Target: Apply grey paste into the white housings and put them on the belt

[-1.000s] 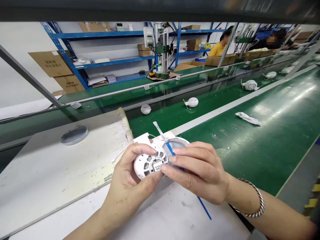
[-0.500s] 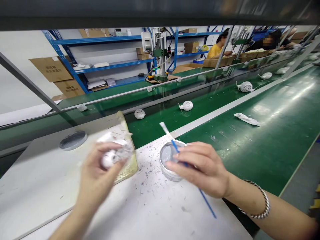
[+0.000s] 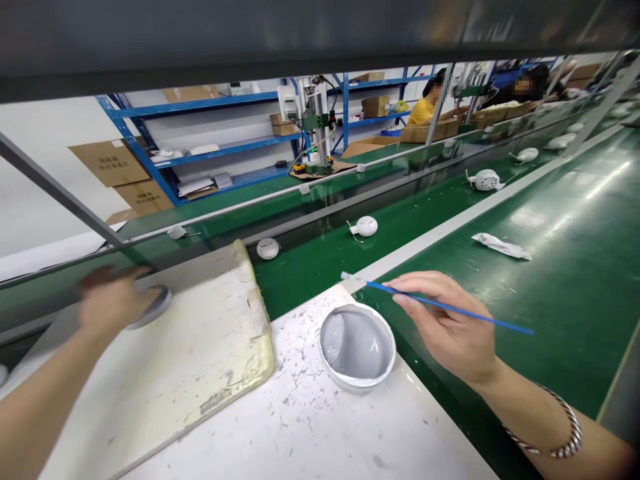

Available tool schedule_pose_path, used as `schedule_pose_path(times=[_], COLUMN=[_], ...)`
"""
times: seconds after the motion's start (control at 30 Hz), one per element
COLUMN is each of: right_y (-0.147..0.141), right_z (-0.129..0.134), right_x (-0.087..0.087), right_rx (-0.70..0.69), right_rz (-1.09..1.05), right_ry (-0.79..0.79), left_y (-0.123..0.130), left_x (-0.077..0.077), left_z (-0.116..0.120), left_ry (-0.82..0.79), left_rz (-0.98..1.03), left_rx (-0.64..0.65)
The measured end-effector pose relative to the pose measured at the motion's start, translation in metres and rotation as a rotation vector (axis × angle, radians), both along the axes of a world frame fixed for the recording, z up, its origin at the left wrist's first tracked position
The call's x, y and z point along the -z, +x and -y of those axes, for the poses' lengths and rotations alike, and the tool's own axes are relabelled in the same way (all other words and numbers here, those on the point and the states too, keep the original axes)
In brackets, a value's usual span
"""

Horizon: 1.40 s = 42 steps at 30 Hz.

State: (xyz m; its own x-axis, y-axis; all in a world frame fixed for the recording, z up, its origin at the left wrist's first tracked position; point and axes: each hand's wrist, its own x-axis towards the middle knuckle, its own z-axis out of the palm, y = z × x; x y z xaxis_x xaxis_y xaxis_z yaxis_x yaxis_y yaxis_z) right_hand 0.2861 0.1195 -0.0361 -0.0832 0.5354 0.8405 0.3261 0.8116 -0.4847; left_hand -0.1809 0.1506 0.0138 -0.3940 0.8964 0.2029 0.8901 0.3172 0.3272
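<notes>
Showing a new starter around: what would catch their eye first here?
The white tub of grey paste stands on the bench, beside the right hand, which holds a blue stick over the green conveyor belt. Beyond, small white devices sit along a second belt, and the blurred left hand is by a grey disc at left.

Grey paste [image 3: 356,345] fills a white tub [image 3: 357,386] on a white workbench [image 3: 280,427] speckled with grey flecks, as a blue applicator stick [image 3: 440,305] with a white tip crosses a green conveyor belt [image 3: 560,320] edged in white. A silver bangle [image 3: 560,437] shows a twisted pattern; behind, blue steel shelving [image 3: 225,148] frames a co-worker's yellow shirt [image 3: 423,113].
</notes>
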Motion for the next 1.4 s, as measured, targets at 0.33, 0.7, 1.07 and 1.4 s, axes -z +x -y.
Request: schedule_pose_path(times=[0.33, 0.7, 1.07, 1.4], right_y=[0.001, -0.002, -0.01, -0.006], right_z=[0.01, 0.006, -0.003, 0.002], right_x=[-0.002, 0.004, 0.001, -0.002], right_rx=[-0.232, -0.298, -0.386, -0.429], right_rz=[0.017, 0.119, -0.271, -0.102], right_ry=[-0.348, -0.236, -0.792, -0.654], left_y=[0.141, 0.13, 0.154, 0.159], left_x=[0.075, 0.054, -0.001, 0.002], left_z=[-0.154, -0.133, -0.001, 0.046], left_ry=[-0.214, 0.126, 0.419, 0.544], left_rz=[-0.287, 0.541, 1.79, 1.944], left_rx=[0.436, 0.22, 0.058, 0.154])
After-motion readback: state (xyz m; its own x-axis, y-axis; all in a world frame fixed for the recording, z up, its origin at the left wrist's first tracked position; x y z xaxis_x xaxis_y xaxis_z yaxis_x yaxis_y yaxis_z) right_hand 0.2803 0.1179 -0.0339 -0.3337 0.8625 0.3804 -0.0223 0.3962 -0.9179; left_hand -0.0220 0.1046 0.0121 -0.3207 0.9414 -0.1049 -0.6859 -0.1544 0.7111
